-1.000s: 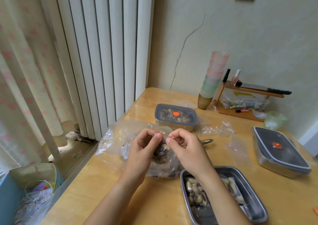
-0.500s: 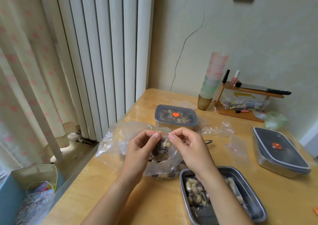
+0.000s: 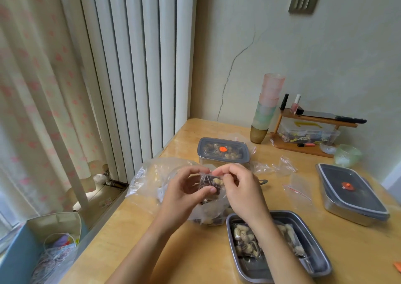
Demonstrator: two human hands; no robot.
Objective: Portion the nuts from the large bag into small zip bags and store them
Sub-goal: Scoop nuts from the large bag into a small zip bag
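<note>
Both hands, left (image 3: 186, 190) and right (image 3: 240, 188), pinch a filled small zip bag (image 3: 211, 182) above the large bag (image 3: 156, 175), apparently sealing it; next it likely goes into the open metal tray (image 3: 321, 268).

One head-worn wide-angle view looks forward and down, close over the table (image 3: 173, 251); no second view.

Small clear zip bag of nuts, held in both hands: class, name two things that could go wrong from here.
1. The left hand and right hand hold the small clear zip bag of nuts; an unsealed strip may spill them.
2. The large crumpled clear plastic bag lies near the edge of the wooden table; a forearm nudge could push it off.
</note>
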